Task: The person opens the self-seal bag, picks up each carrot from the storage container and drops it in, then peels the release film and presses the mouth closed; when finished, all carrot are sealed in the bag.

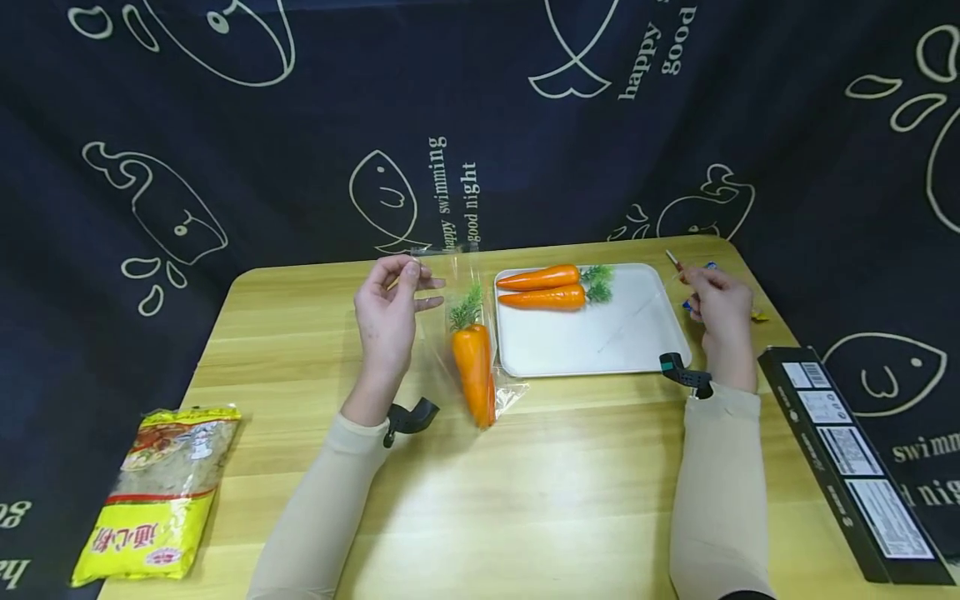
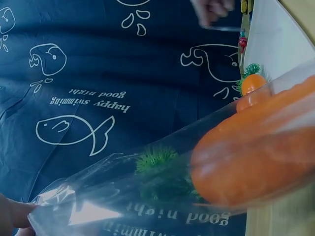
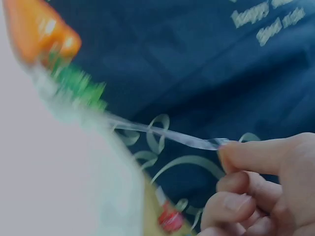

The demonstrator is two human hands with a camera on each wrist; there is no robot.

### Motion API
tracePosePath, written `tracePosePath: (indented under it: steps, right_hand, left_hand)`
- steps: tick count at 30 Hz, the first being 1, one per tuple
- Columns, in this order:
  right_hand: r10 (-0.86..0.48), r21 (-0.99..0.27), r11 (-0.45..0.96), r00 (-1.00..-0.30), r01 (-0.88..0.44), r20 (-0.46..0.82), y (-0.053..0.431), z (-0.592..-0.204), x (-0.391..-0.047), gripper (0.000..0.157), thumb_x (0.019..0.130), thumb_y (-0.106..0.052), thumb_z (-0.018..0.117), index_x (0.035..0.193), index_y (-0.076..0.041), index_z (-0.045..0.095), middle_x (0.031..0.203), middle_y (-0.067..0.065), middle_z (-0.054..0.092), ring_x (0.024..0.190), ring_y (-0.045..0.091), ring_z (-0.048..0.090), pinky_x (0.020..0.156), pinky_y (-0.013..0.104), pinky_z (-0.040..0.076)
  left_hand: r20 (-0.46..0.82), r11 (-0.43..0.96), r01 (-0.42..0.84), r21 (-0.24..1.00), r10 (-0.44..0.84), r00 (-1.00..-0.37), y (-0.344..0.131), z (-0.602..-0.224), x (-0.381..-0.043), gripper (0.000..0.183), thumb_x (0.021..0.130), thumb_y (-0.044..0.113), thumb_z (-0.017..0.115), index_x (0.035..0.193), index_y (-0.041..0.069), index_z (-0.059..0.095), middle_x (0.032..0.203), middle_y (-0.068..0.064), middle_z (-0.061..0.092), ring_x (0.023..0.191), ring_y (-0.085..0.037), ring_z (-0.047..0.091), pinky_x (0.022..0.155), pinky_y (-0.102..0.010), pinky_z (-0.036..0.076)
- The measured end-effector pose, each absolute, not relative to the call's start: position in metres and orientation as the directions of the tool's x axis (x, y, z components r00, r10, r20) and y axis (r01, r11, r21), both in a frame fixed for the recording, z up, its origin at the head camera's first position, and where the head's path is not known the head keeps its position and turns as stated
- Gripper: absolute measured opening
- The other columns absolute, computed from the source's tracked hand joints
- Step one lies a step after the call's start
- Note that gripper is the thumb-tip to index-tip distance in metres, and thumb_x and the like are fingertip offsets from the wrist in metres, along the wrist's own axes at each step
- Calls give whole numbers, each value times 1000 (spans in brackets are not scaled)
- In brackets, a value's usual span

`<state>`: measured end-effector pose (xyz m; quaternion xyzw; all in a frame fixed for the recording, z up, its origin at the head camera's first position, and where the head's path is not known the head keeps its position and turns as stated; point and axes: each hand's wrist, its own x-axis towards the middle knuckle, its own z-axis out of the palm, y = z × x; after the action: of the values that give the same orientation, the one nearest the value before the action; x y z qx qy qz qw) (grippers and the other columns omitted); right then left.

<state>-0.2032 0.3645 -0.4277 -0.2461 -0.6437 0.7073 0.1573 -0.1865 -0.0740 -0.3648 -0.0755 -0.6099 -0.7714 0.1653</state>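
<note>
My left hand pinches the top edge of a clear plastic bag between thumb and finger. Inside the bag an orange carrot with a green leafy top hangs point down, left of the white tray. My right hand is beyond the tray's right side, and its thumb and finger pinch a thin clear plastic strip. The other fingers are curled below. On the white tray two more carrots lie side by side with their tops to the right.
Small colourful items, one of them red and white, lie at the table's back right corner near my right hand. A long black box lies along the right edge. A yellow food packet sits at the left edge. A dark patterned cloth hangs behind.
</note>
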Motion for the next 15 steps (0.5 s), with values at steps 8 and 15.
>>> tracePosePath:
  steps: [8,15]
  right_hand:
    - [513,-896,230,-830,379,-220,382,-465,-206,36,92,-35,70,118,-10,71,89,-7,62,74,10,51,60,24,43]
    - [485,-688,574,-861,445,-152,388,-467,-204,54,95,-43,60,127,1,65,130,21,62,108,30,57,75,28,45]
  left_hand:
    - [313,-184,338,923,-153,-937,-74,-365,-187,22,98,22,65,105,1,63,94,-12,68,81,-25,74,69,-42,63]
    - [318,-182,342,922,-153,-936,-74,-367,-187,23,97,22,65,104,0,64,93,-12,67,84,-34,74,72,-45,62]
